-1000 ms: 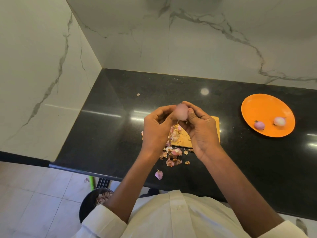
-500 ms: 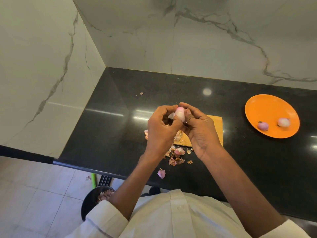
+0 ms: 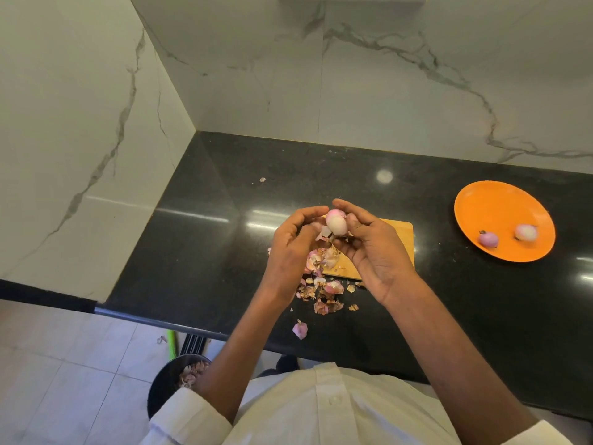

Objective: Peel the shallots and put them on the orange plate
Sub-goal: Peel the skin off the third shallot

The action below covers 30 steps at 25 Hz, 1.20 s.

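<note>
Above the wooden cutting board [image 3: 398, 239] my right hand [image 3: 375, 252] holds a pale, mostly peeled shallot [image 3: 336, 222] between fingers and thumb. My left hand [image 3: 292, 248] is curled beside it on the left, its fingertips at the shallot's top. Its thumb pinches a loose flap of skin [image 3: 324, 234] that hangs from the shallot. The orange plate [image 3: 500, 207] lies to the right on the black counter. Two peeled shallots lie on it, a purple one [image 3: 488, 239] and a paler one [image 3: 526, 232].
A pile of dry peels [image 3: 321, 287] covers the board's left end and the counter in front of it. One pink peel [image 3: 300, 329] lies near the counter's front edge. A dark bin [image 3: 173, 380] with peels stands on the floor below. Marble walls close the back and left.
My left hand has drawn slightly away from the shallot and a flap of skin has come loose below it. More of the pale flesh shows. The plate's contents are unchanged.
</note>
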{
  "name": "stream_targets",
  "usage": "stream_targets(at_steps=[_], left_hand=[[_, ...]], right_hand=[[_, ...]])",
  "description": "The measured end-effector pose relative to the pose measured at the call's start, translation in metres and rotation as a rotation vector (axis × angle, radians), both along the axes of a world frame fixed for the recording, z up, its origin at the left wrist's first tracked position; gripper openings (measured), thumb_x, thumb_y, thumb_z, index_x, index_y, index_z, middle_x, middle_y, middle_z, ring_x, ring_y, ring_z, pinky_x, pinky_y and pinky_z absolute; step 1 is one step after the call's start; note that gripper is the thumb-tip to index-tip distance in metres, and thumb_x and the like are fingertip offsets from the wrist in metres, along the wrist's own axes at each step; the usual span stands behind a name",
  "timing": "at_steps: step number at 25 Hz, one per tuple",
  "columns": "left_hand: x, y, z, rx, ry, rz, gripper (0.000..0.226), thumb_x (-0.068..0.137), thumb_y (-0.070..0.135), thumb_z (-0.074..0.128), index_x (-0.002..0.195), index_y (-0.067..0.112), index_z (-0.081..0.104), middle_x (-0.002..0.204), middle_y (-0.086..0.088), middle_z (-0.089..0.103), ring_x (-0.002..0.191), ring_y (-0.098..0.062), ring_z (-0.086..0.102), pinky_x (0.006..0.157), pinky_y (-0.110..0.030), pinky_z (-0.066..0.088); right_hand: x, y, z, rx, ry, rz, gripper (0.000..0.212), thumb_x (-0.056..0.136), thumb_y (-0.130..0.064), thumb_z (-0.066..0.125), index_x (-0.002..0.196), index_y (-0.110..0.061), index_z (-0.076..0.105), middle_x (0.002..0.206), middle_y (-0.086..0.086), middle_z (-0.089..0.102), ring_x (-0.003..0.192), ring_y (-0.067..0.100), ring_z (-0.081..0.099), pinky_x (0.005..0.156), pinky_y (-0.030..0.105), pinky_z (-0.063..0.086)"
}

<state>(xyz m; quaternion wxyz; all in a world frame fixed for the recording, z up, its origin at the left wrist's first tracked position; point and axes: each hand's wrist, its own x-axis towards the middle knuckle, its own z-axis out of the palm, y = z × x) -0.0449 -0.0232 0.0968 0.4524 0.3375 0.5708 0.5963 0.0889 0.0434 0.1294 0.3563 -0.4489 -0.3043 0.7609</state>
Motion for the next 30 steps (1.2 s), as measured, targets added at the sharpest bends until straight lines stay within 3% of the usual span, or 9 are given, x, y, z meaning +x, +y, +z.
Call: stream_targets(at_steps=[2,4,9,12,14,17,23,27,30], left_hand=[[-0.001,0.002,0.001,-0.009,0.057,-0.039,0.034,0.104,0.028,0.071,0.136,0.019,0.068,0.124,-0.006,0.074,0.115,-0.031,0.073,0.099,-0.049,0.063],[-0.001,0.003,0.001,-0.015,0.088,-0.045,0.038,0.098,0.016,0.078,0.136,0.018,0.069,0.121,-0.007,0.075,0.11,-0.029,0.076,0.096,-0.046,0.065],[-0.005,0.001,0.0,-0.015,0.086,-0.024,0.035,0.097,0.004,0.077,0.132,0.007,0.072,0.117,-0.009,0.08,0.109,-0.026,0.078,0.095,-0.044,0.065],[0.001,0.001,0.003,0.0,0.308,0.007,0.027,0.096,0.011,0.08,0.123,0.011,0.075,0.107,-0.002,0.081,0.099,-0.019,0.079,0.089,-0.044,0.067],[0.009,0.003,0.004,0.016,0.448,0.062,0.021,0.094,0.012,0.081,0.115,0.012,0.076,0.098,0.002,0.079,0.088,-0.017,0.078,0.081,-0.041,0.067],[0.018,0.005,0.005,0.017,0.489,0.128,0.02,0.093,0.016,0.083,0.111,0.011,0.075,0.091,0.004,0.077,0.08,-0.016,0.076,0.073,-0.04,0.066],[0.02,0.004,0.003,0.006,0.462,0.192,0.022,0.094,0.013,0.082,0.115,0.01,0.077,0.094,0.004,0.079,0.085,-0.014,0.078,0.077,-0.041,0.067],[0.016,0.0,0.007,0.013,0.344,0.023,0.036,0.098,0.018,0.078,0.132,0.01,0.071,0.114,-0.003,0.08,0.103,-0.015,0.079,0.089,-0.044,0.067],[0.001,0.003,0.01,0.033,0.385,-0.096,0.037,0.099,0.014,0.076,0.134,0.006,0.068,0.119,-0.007,0.079,0.107,-0.016,0.079,0.092,-0.045,0.066]], right_hand=[[0.001,0.0,-0.003,0.072,-0.053,-0.008,0.026,0.105,-0.008,0.06,0.126,-0.014,0.074,0.117,0.01,0.077,0.102,0.02,0.075,0.079,0.028,0.061],[0.002,-0.002,-0.006,0.087,-0.085,-0.04,0.024,0.101,-0.008,0.066,0.123,-0.007,0.074,0.116,0.012,0.078,0.107,0.025,0.076,0.082,0.029,0.062],[0.004,-0.002,-0.009,0.113,-0.13,0.003,0.024,0.108,-0.017,0.057,0.119,-0.008,0.076,0.115,0.01,0.078,0.096,0.018,0.074,0.072,0.026,0.06],[0.003,-0.003,-0.013,0.191,-0.201,0.031,0.026,0.111,-0.017,0.052,0.115,-0.012,0.077,0.114,0.011,0.078,0.098,0.021,0.074,0.074,0.03,0.062],[0.001,-0.005,-0.015,0.229,-0.199,0.032,0.026,0.111,-0.013,0.05,0.113,-0.01,0.076,0.115,0.015,0.077,0.104,0.03,0.075,0.084,0.039,0.065],[-0.001,-0.006,-0.015,0.261,-0.205,0.013,0.024,0.11,-0.008,0.051,0.116,-0.007,0.075,0.114,0.015,0.078,0.102,0.032,0.077,0.089,0.042,0.064],[-0.003,-0.005,-0.015,0.268,-0.215,0.01,0.024,0.109,-0.008,0.053,0.116,-0.01,0.076,0.118,0.015,0.076,0.111,0.033,0.074,0.093,0.046,0.063],[0.009,0.001,-0.005,0.256,-0.229,0.071,0.033,0.113,-0.018,0.046,0.116,-0.018,0.078,0.115,0.005,0.078,0.103,0.021,0.071,0.084,0.038,0.061],[0.014,0.001,0.003,0.406,-0.349,0.15,0.034,0.114,-0.017,0.042,0.119,-0.019,0.076,0.112,0.0,0.076,0.092,0.013,0.071,0.069,0.028,0.06]])
